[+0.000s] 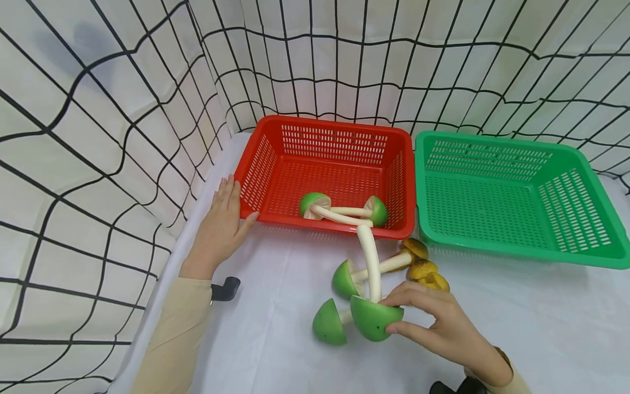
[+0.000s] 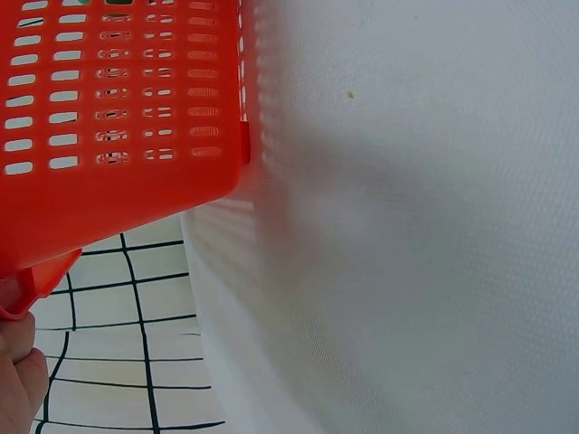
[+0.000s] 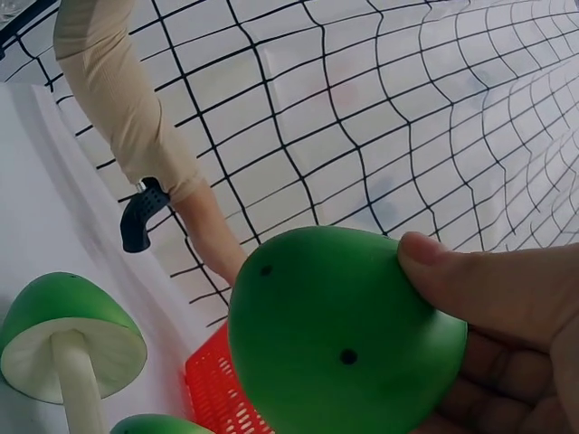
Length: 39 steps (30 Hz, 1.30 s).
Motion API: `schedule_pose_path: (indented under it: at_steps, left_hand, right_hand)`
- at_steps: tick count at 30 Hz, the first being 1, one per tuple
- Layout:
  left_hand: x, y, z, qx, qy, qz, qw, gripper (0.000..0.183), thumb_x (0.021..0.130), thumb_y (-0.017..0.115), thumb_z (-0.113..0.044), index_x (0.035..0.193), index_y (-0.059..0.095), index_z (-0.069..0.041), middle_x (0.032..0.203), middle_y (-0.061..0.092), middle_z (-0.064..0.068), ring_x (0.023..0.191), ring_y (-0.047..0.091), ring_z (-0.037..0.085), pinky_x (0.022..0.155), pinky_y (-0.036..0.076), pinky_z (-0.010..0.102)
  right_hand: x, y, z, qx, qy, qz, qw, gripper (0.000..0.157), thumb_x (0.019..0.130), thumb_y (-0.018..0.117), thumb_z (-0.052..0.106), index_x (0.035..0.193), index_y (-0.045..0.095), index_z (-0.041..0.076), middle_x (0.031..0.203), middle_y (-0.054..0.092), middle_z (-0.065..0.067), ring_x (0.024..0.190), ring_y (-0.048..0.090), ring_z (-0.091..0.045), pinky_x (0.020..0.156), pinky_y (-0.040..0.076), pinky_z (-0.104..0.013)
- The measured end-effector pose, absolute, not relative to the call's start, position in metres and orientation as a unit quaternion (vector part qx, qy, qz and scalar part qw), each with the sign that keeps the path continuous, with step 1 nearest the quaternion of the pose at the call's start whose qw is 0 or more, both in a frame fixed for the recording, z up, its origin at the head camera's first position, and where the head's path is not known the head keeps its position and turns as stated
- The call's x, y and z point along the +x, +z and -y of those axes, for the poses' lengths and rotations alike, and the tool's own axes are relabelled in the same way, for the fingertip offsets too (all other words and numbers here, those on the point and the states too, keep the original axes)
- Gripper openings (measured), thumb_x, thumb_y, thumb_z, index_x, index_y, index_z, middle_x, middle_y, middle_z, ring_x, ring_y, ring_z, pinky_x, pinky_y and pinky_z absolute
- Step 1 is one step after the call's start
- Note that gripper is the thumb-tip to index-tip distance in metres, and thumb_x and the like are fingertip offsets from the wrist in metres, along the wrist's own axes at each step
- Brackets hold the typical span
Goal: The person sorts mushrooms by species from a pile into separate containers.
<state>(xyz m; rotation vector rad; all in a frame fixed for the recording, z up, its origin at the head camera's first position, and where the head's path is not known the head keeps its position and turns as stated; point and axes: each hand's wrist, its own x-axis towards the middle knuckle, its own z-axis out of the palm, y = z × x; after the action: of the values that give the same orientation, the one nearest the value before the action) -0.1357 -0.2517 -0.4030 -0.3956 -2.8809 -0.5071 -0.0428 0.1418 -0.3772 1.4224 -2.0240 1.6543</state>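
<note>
My right hand [image 1: 435, 323] pinches the green cap of a toy mushroom [image 1: 373, 320] between thumb and fingers, its long white stem pointing up toward the red basket [image 1: 283, 218]. Its rounded cap with dark dots fills the middle of the right wrist view. The left hand [image 1: 219, 224] rests at the basket's front left corner, fingers straight along the side and thumb by the front rim. Inside that basket lie two green mushrooms, one at left [image 1: 311, 202] and one at right [image 1: 380, 212]. Two more, an upper one [image 1: 343, 280] and a lower one [image 1: 328, 324], lie on the white cloth beside the held one.
Several yellow-brown mushrooms [image 1: 427, 273] lie just left of and above the right hand. A green basket [image 1: 521, 251] stands right of the red one. Black netting [image 1: 315, 38] over white sheeting borders the table [image 1: 266, 328] at the back and left.
</note>
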Motion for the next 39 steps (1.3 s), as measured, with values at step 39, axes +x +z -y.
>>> schedule_pose_path:
  at_steps: [39]
  left_hand:
    - [-0.135,-0.401,0.251,-0.123,-0.162,0.976,0.078,0.076,0.099,0.043,-0.039,0.144,0.013,0.014,0.154,0.008,0.026,0.142,0.008,0.037,0.113,0.012,0.049]
  right_hand:
    - [-0.094,-0.355,-0.147,0.419,0.493,0.759,0.071,0.025,0.088,0.066,0.027,0.103,0.066,0.007,0.095,0.066,-0.003,0.081,0.055,-0.009,0.066,0.046,-0.018]
